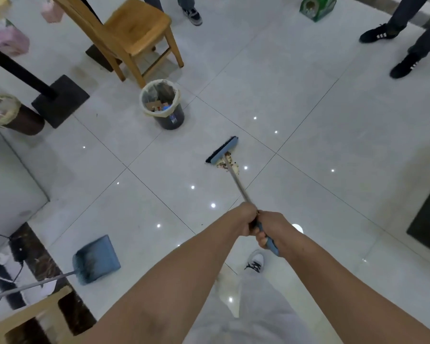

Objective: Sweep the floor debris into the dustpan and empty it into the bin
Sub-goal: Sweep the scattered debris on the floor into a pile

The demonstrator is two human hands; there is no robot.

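While both hands grip the broom, its head touches the debris.

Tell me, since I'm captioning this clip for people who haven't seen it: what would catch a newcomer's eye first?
First, the two bare forearms reaching in from below, the left hand and right hand both gripping the broom, whose head rests against a small debris pile mid-floor. Next, the lined bin beyond it by the wooden chair, and the blue dustpan lying at lower left.
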